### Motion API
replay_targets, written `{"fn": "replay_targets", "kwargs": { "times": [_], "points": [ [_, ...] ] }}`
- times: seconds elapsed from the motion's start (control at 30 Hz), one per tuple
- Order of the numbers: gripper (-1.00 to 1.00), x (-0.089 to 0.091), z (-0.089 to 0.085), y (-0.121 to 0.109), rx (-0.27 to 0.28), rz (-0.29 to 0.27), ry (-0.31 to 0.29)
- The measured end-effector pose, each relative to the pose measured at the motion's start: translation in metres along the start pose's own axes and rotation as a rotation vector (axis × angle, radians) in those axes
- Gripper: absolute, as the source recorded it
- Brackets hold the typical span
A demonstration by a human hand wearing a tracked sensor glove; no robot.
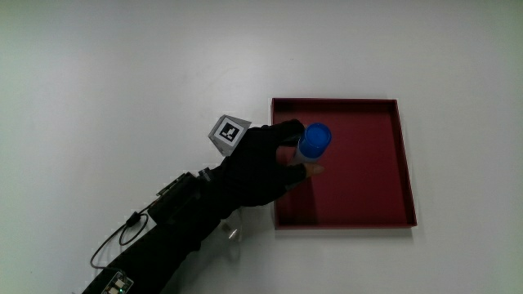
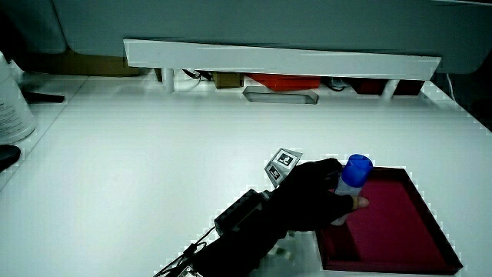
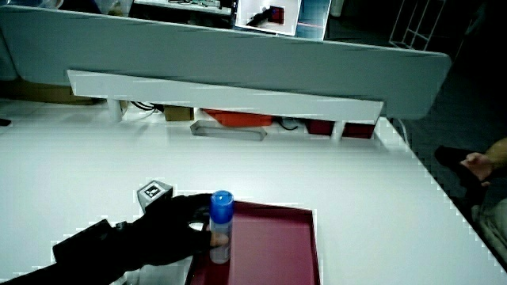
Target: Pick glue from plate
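Note:
A glue stick [image 1: 314, 140] with a blue cap and pale body stands upright in the dark red square plate [image 1: 372, 175], close to the plate's rim where the hand reaches in. The black-gloved hand [image 1: 278, 163] with its patterned cube [image 1: 230, 134] is over that rim, fingers curled around the glue's body. In both side views the glue [image 2: 354, 173] [image 3: 221, 224] stays upright with the hand [image 2: 319, 198] [image 3: 186, 229] wrapped on it, over the plate [image 2: 400, 231] [image 3: 277, 245]. I cannot tell whether its base touches the plate.
A low white partition [image 2: 280, 58] [image 3: 222, 91] runs along the table's edge farthest from the person, with items under it. A pale container [image 2: 14, 104] stands at the table's edge in a side view. A cable [image 1: 122, 233] trails from the forearm.

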Motion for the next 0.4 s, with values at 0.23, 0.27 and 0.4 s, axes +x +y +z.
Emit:
{"fn": "replay_targets", "kwargs": {
  "times": [0.23,0.27,0.4],
  "points": [
    [1.0,-0.001,0.004,-0.002,0.032,-0.045,-0.038],
    [1.0,0.004,0.006,-0.003,0.033,-0.042,-0.05],
    [1.0,0.017,0.016,-0.006,0.03,-0.068,-0.102]
  ]
}}
